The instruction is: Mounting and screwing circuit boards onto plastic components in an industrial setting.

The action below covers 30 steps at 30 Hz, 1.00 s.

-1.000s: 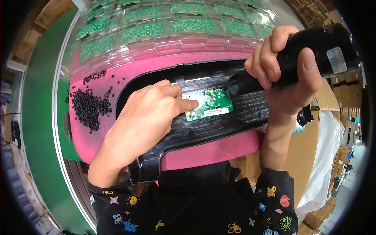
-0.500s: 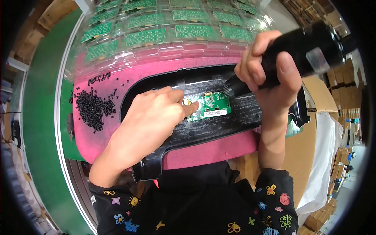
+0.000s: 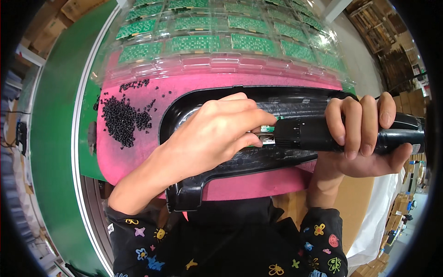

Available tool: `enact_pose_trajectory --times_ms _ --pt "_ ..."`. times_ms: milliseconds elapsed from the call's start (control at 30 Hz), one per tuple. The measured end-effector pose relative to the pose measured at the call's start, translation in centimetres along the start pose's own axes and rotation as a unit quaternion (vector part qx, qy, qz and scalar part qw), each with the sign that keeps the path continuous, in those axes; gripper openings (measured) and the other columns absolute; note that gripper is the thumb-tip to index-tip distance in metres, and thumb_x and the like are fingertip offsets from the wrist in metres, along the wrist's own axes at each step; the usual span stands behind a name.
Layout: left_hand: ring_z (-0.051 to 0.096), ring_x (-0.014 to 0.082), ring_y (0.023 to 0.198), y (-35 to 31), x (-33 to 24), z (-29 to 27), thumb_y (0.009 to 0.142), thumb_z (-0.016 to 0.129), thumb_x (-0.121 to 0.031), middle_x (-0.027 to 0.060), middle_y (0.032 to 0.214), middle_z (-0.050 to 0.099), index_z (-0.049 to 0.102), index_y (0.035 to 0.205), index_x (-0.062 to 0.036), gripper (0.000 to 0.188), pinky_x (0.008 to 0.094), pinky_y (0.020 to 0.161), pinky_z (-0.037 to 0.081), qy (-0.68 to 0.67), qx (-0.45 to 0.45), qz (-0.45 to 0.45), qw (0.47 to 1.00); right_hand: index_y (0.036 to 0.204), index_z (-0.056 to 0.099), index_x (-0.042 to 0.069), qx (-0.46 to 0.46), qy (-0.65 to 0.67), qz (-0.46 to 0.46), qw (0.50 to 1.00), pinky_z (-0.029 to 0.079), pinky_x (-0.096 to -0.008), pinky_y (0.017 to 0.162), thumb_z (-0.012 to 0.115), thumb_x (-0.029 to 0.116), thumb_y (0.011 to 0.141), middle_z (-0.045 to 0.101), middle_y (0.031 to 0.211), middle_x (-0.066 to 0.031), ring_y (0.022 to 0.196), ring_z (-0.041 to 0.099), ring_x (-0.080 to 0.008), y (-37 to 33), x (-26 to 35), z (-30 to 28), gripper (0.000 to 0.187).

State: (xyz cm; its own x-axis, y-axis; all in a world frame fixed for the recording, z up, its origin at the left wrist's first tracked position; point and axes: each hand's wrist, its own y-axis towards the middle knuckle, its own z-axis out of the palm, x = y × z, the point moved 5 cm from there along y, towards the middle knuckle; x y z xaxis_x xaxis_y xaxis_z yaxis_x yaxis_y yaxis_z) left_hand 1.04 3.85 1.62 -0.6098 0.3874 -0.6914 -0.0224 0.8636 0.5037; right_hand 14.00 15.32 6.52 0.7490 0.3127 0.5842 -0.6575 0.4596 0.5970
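Note:
My right hand (image 3: pixel 357 134) is wrapped round a black electric screwdriver (image 3: pixel 304 136), held nearly level with its nose pointing left. At that nose, the thumb and forefinger of my left hand (image 3: pixel 219 127) curl around the front end. Something small and metallic shows between them, too hidden to name. Below both hands lies a long black plastic housing (image 3: pixel 286 106), hollow side up. A green circuit board (image 3: pixel 267 129) sits inside it, mostly covered by my fingers and the screwdriver.
A pile of small black screws (image 3: pixel 120 120) lies on the pink mat (image 3: pixel 143 159) at left. Behind the housing stand clear plastic trays (image 3: pixel 207 62) holding several green circuit boards. A green surface (image 3: pixel 60 152) runs along the left; a cardboard box (image 3: pixel 357 198) is at right.
The screwdriver has swung from a raised slant to nearly level, its nose now at my left fingers. My left hand has lifted its fingertip off the board and moved right to the nose.

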Motion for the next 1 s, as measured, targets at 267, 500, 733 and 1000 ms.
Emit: enact_pose_trajectory --times_ms 267,500,733,1000 --pt "0.061 0.0260 0.069 0.3 -0.2 -0.1 0.065 0.077 -0.001 0.0114 0.076 0.063 0.066 0.096 0.0033 0.033 0.0344 0.062 0.050 0.008 -0.011 0.006 1.000 0.093 0.048 0.011 -0.012 -0.053 0.003 0.998 0.040 -0.0236 0.055 0.065 0.043 0.084 0.051 0.060 0.0046 0.046 0.048 -0.0062 -0.3 0.3 0.0 0.037" --pt "0.065 0.0276 0.077 -0.3 -0.1 -0.1 0.063 0.078 -0.004 0.0112 0.085 0.066 0.063 0.088 0.0017 0.029 0.0347 0.066 0.053 0.124 0.011 0.030 0.992 0.098 0.048 0.011 0.000 -0.086 0.014 0.996 0.040 -0.0251 0.058 0.060 0.048 0.087 0.051 0.062 0.0050 0.050 0.049 -0.0066 -0.7 -0.9 0.1 0.040" --pt "0.067 0.0288 0.078 -0.9 -1.0 1.0 0.067 0.073 -0.001 0.0122 0.090 0.067 0.060 0.080 0.0004 0.019 0.0347 0.063 0.056 0.195 0.108 0.024 0.975 0.102 0.046 0.009 0.052 -0.073 0.095 0.991 0.038 -0.0253 0.062 0.058 0.049 0.089 0.051 0.067 0.0024 0.056 0.050 -0.0074 -0.2 -0.7 -0.1 0.043" --pt "0.068 0.0249 0.073 -0.5 -0.6 -1.8 0.072 0.071 0.004 0.0117 0.084 0.069 0.066 0.085 0.0007 0.015 0.0311 0.062 0.054 0.192 -0.060 0.016 0.979 0.099 0.047 0.011 0.033 -0.111 0.096 0.989 0.037 -0.0235 0.049 0.060 0.055 0.087 0.051 0.061 0.0038 0.045 0.046 -0.0077 -0.7 -2.5 -0.1 0.048"
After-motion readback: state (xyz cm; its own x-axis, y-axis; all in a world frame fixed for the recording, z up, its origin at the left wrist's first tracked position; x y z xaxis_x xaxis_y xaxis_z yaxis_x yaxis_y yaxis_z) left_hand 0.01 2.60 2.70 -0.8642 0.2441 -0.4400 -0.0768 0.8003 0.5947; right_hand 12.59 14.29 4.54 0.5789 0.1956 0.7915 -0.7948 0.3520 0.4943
